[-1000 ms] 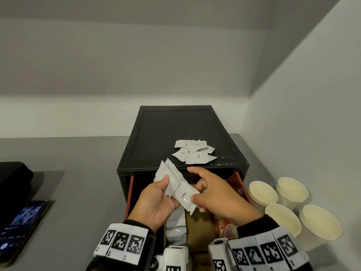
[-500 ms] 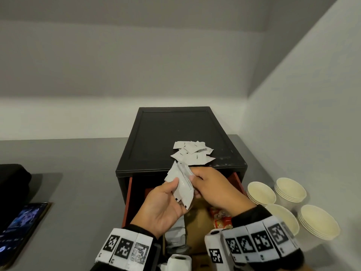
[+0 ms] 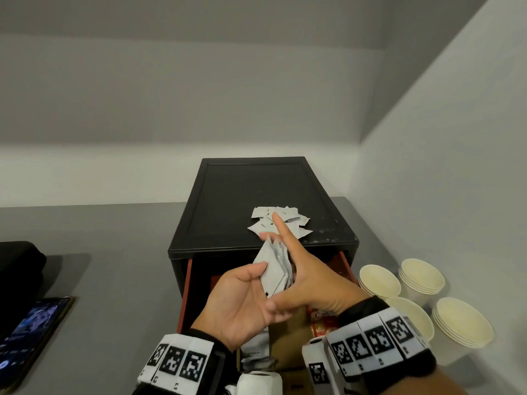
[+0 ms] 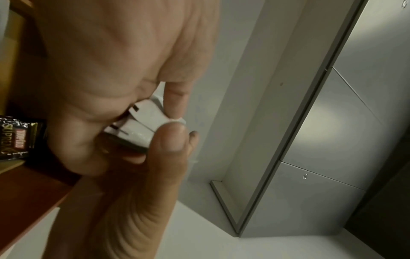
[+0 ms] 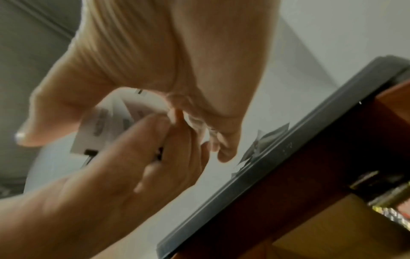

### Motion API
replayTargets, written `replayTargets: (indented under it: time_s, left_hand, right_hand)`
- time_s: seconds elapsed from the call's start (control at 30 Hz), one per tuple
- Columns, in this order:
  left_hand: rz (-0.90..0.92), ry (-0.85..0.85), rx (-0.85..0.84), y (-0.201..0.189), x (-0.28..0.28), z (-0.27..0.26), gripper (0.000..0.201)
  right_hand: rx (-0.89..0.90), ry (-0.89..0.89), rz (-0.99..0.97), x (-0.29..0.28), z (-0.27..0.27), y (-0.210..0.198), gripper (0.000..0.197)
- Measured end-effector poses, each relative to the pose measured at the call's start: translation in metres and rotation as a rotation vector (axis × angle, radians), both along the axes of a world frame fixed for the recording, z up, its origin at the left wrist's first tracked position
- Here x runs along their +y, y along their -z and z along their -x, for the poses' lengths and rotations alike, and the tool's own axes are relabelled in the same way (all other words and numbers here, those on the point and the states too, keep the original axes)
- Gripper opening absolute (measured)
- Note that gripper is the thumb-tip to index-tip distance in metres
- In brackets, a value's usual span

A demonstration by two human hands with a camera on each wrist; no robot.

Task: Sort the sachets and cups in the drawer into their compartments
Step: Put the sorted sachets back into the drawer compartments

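Above the open drawer (image 3: 346, 263): white sachets (image 3: 273, 269) gripped between left hand (image 3: 242, 303) and right hand (image 3: 310, 283); more sachets (image 3: 296, 220) loose atop the cabinet (image 3: 228, 195), cups (image 3: 422, 277) on the bench (image 3: 114, 252). Sorting seemingly far from finished.

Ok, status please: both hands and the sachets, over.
Left hand and right hand both hold white sachets above open drawer. More loose sachets on the black box top. Nothing blocking.

Office pantry nook; grey counter (image 3: 119, 269), paper cups (image 3: 422, 280), coffee sachets (image 3: 281, 222)
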State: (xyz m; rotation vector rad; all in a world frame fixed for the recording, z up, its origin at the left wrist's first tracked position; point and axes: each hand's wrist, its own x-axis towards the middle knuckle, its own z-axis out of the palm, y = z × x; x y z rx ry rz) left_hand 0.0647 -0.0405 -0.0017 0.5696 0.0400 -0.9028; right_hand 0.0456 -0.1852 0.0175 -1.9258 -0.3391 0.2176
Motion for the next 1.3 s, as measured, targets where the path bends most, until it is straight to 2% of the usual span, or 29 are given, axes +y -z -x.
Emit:
replayTargets:
  time_s: [0.1, 0.27, 0.37, 0.47, 0.63, 0.8, 0.87, 0.93, 1.0, 1.1, 1.3]
  left_hand:
    - [-0.039, 0.02, -0.008, -0.002, 0.0, 0.0, 0.036]
    - [-0.151, 0.083, -0.006, -0.007, 0.003, -0.001, 0.042]
    - [-0.241, 0.115, -0.001, -0.008, 0.004, -0.001, 0.043]
    - [-0.235, 0.098, 0.039, -0.009, 0.006, -0.003, 0.037]
    - [-0.26, 0.074, 0.032, -0.007, 0.007, -0.005, 0.035]
    - [-0.268, 0.033, 0.057, -0.001, 0.009, -0.01, 0.032]
    - [-0.275, -0.023, 0.069, 0.002, 0.01, -0.014, 0.03]
    - [-0.292, -0.071, 0.081, 0.005, 0.013, -0.019, 0.029]
    - [-0.306, -0.095, 0.094, 0.008, 0.015, -0.024, 0.03]
    - [-0.32, -0.092, 0.101, 0.012, 0.017, -0.03, 0.032]
    - [-0.315, -0.097, 0.113, 0.015, 0.017, -0.04, 0.03]
  right_hand:
    - [-0.06, 0.03, -0.122, 0.0, 0.002, 0.0, 0.11]
    - [-0.1, 0.043, -0.129, 0.002, 0.003, 0.003, 0.1]
    - [-0.135, 0.061, -0.097, 0.002, 0.002, 0.004, 0.098]
    - [-0.167, 0.031, -0.004, 0.002, 0.002, 0.004, 0.095]
    - [-0.18, 0.055, 0.044, 0.004, -0.004, 0.012, 0.072]
    - [-0.152, -0.002, 0.066, 0.005, -0.012, 0.01, 0.081]
    - [-0.209, 0.104, 0.075, 0.0, -0.021, 0.006, 0.078]
    - [-0.283, 0.327, 0.201, -0.009, -0.034, 0.005, 0.066]
    - [-0.282, 0.473, 0.475, -0.014, -0.046, 0.007, 0.054]
    - [-0.278, 0.437, 0.768, -0.016, -0.06, 0.017, 0.053]
    - [-0.424, 0.379, 0.924, -0.016, -0.068, 0.023, 0.035]
